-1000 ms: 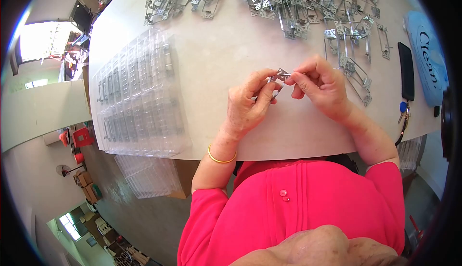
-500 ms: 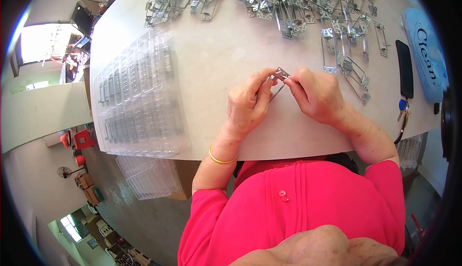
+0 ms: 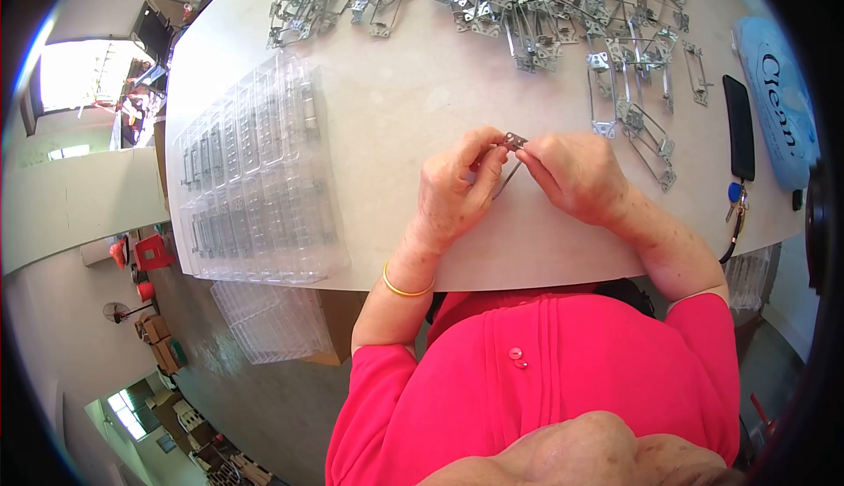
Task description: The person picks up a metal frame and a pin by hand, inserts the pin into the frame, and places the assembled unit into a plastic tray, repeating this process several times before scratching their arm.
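Observation:
Between my two hands, above the middle of the table, is a small metal bracket (image 3: 513,141) with holes in its plate and a thin rod pointing down toward me. My left hand (image 3: 457,182) pinches the plate from the left with thumb and fingers. From the right, my right hand (image 3: 576,176) is closed with its thumb and forefinger on the same piece; the fingers hide part of it. A large heap of similar metal brackets (image 3: 527,11) lies at the table's far side, some spread toward my right hand.
Clear plastic trays (image 3: 255,178) holding rows of metal pieces stand on the left of the white table (image 3: 413,73). At right lie a black phone (image 3: 739,125), keys (image 3: 736,192) on a strap, and a blue "Clean" packet (image 3: 775,99). More clear trays (image 3: 272,323) sit below the table edge.
The bracket's plate has turned slightly and dropped a little between my fingers. My right hand has tilted a little, its fingers closer over the plate.

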`<state>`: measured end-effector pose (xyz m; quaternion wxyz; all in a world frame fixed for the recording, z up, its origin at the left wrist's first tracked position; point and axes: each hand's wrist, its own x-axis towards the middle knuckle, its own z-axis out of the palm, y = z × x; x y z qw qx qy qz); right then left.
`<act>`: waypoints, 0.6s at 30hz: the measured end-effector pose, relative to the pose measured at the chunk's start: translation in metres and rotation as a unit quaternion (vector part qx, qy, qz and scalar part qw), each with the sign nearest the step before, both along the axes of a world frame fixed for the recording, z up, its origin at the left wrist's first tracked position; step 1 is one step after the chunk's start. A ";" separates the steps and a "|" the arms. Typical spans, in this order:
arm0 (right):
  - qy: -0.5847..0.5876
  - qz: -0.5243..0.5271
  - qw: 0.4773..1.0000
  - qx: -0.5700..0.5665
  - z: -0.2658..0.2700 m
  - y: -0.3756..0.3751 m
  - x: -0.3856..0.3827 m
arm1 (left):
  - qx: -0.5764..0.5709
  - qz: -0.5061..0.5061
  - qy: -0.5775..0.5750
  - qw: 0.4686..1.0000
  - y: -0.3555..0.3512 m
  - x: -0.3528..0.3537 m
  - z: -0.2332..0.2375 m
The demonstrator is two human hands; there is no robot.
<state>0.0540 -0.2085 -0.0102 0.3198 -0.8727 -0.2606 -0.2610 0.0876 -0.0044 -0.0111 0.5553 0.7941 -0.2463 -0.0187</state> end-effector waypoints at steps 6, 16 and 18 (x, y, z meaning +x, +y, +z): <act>-0.036 0.010 0.999 -0.021 0.000 0.001 -0.003 | 0.004 0.007 -0.045 0.999 0.009 0.008 0.004; 0.404 0.060 0.845 0.345 0.012 0.002 -0.002 | -0.291 0.063 0.153 0.942 0.016 0.014 -0.003; 0.456 0.070 0.817 0.345 0.014 0.001 -0.002 | -0.295 0.064 0.151 0.941 0.017 0.015 -0.004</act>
